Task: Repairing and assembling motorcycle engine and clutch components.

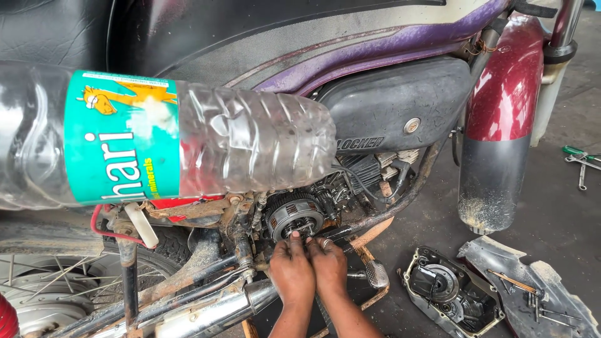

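While both hands are pressed side by side against the lower edge of the round clutch assembly [294,216], the fingertips of the left hand [292,273] are laid on its toothed rim and the fingers of the right hand [328,266] are curled close against the metal just beside it; whether any small part is pinched between them cannot be told. A ring is worn on one right finger. The clutch assembly is seated in the opened side of the motorcycle engine [350,181], below the black side panel [400,103] and above the chrome exhaust pipe [219,310]. A crumpled clear plastic bottle [169,144] with a teal label is seen lying across the frame at upper left, close to the camera. The dark red rear mudguard [501,119] is seen at right. On the concrete floor, the removed engine cover [451,294] is laid open beside a grey panel [532,288], and a few spanners [582,164] are scattered farther away.
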